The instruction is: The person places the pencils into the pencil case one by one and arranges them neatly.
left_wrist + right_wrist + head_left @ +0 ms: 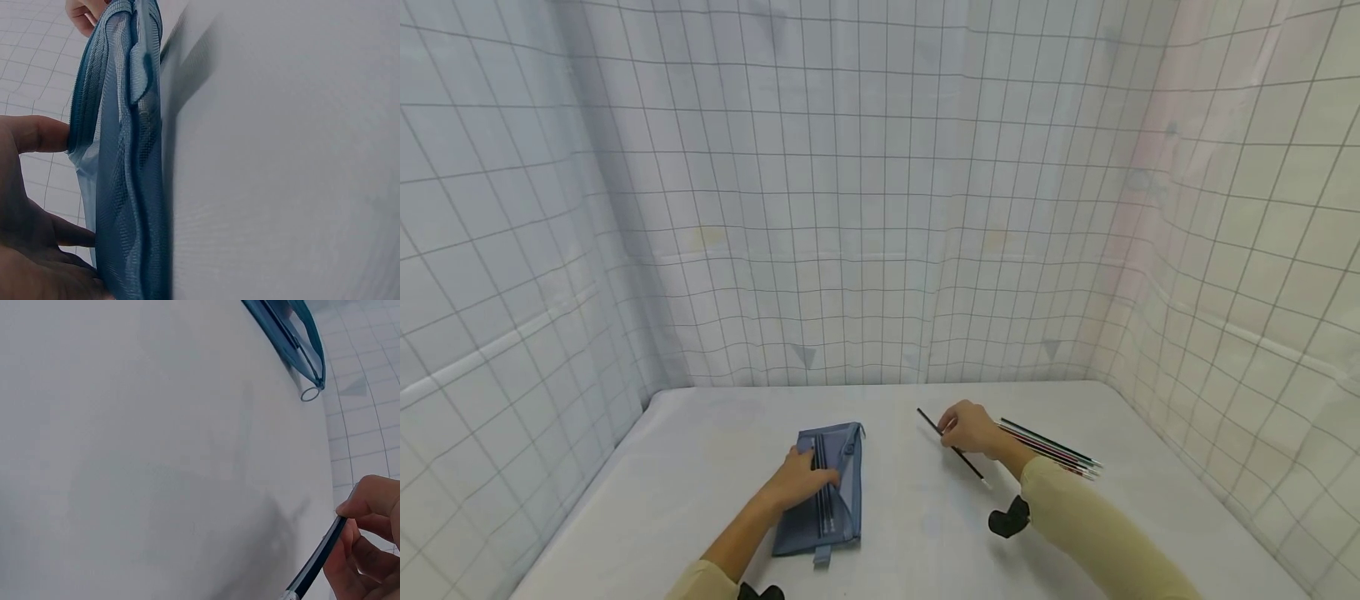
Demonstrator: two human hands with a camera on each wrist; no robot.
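A blue mesh pencil case (850, 521) lies on the table with its zipped mouth parted. My left hand (801, 483) rests over it, thumb and fingers spread; in the left wrist view the straight thumb (44, 134) touches the raised zipper edge (84, 119). Dark pencils (823, 500) show in the case. My right hand (970, 429) pinches a dark pencil (967, 464) between thumb and fingertips, slanting with its pale end toward me. The right wrist view shows this pencil (319, 559) held above the table.
Several dark, green and red pencils (1052, 446) lie side by side on the white table (910, 533), right of my right hand and partly behind its forearm. Checked curtains (880, 208) enclose the back and both sides. A ring (310, 394) hangs at the case's corner.
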